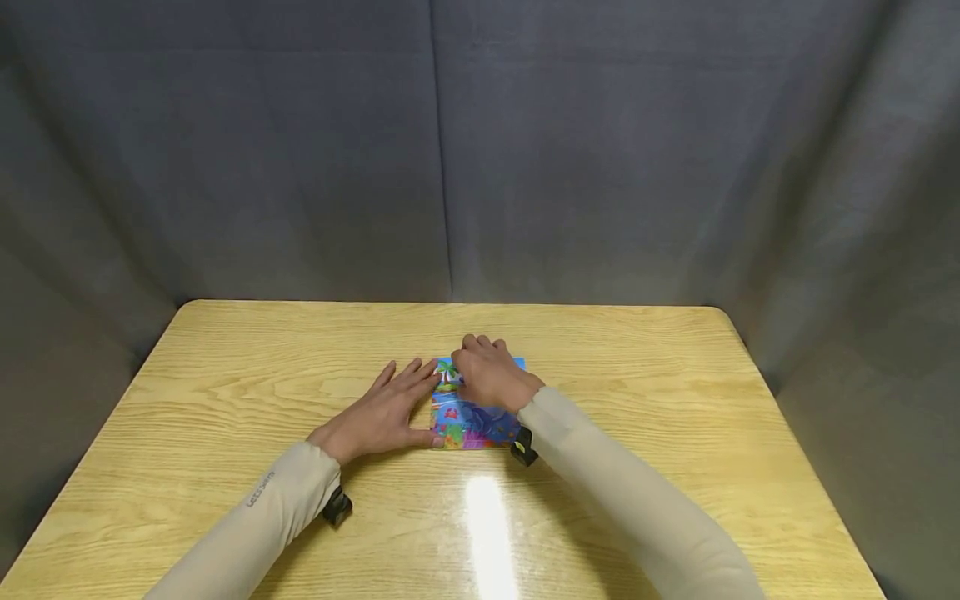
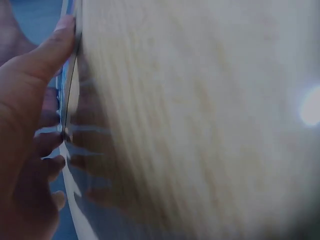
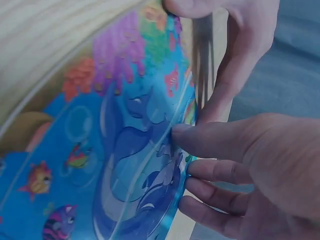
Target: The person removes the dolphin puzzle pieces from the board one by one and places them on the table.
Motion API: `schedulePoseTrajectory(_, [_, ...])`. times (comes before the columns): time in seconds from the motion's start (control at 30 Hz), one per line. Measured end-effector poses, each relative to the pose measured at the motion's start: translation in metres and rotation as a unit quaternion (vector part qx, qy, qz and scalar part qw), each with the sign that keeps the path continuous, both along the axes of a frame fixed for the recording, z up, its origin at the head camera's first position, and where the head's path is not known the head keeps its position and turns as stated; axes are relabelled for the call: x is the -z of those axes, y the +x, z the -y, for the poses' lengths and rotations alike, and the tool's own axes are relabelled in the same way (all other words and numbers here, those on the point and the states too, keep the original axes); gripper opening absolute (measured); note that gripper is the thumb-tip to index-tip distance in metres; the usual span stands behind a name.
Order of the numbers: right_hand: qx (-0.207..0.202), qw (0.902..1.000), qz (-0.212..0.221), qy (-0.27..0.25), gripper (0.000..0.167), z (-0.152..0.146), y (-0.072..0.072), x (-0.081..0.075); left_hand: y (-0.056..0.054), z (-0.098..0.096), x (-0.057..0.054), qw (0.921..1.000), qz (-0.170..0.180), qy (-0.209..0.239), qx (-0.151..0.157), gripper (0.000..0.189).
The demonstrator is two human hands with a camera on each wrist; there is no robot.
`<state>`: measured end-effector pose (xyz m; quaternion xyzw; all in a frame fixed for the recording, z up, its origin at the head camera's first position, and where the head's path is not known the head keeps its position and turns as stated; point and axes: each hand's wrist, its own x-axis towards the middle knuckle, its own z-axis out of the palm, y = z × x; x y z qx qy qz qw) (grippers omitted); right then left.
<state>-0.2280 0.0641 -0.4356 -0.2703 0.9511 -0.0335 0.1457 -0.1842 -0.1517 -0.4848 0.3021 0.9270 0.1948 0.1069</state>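
Note:
A glossy sea-picture sheet (image 1: 453, 423) with dolphins, coral, fish and a palm tree lies on the wooden table. My left hand (image 1: 386, 417) is spread flat at its left side, with fingertips near the palm tree and the thumb on the lower left corner. Over the upper right part is my right hand (image 1: 491, 375), its fingers curled. In the right wrist view the thumb (image 3: 215, 140) of that hand touches the picture near the dolphins, and the other fingertips pinch in at the edge. The knuckles hide part of the sheet from above.
The wooden table (image 1: 225, 400) has rounded far corners. A grey curtain (image 1: 315, 167) hangs behind it and on both sides. Each wrist carries a small black camera, one of them the left wrist camera (image 1: 337, 506). A bright reflection lies on the tabletop in front.

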Motion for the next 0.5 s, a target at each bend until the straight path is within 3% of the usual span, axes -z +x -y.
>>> schedulePoseTrajectory(0.27, [0.017,0.9991,0.018,0.036,0.034,0.0056,-0.0069,-0.0023,0.0030,-0.0003,0.0000,0.9986,-0.043,-0.005,0.029,0.080])
schedulePoseTrajectory(0.5, [0.011,0.9991,0.020,0.034,0.043,0.0059,-0.0069,-0.0017,0.0029,0.0014,0.0031,0.9981,-0.051,-0.009,0.034,0.079])
